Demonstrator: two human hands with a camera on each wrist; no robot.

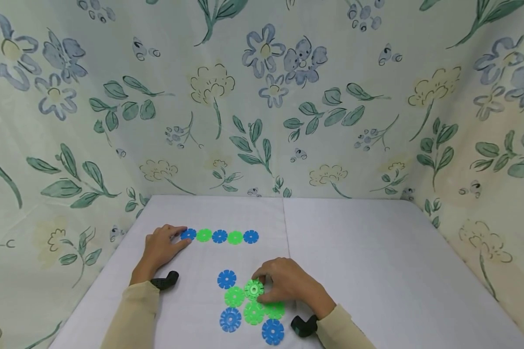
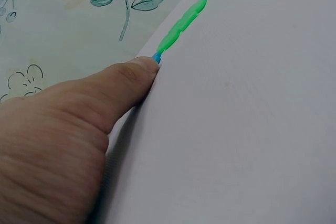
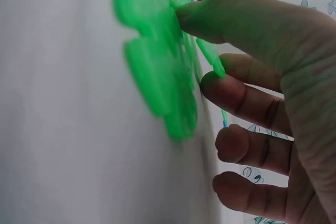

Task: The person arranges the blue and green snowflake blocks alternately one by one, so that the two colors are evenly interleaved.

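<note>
Green notched disc (image 1: 253,290) is among the loose discs (image 1: 234,296) on the counter (image 1: 353,252), right hand (image 1: 286,282) pinching its rim between thumb and finger; can't tell if it's fully lifted. Likely light, stiff plastic, slightly slick, not fragile; best gripped at opposite rim edges. Round, so no long axis; face points roughly up. Left hand (image 1: 159,247) pinches the end blue disc (image 1: 188,234); that five-disc row's (image 1: 217,238) long axis runs left-right.
</note>
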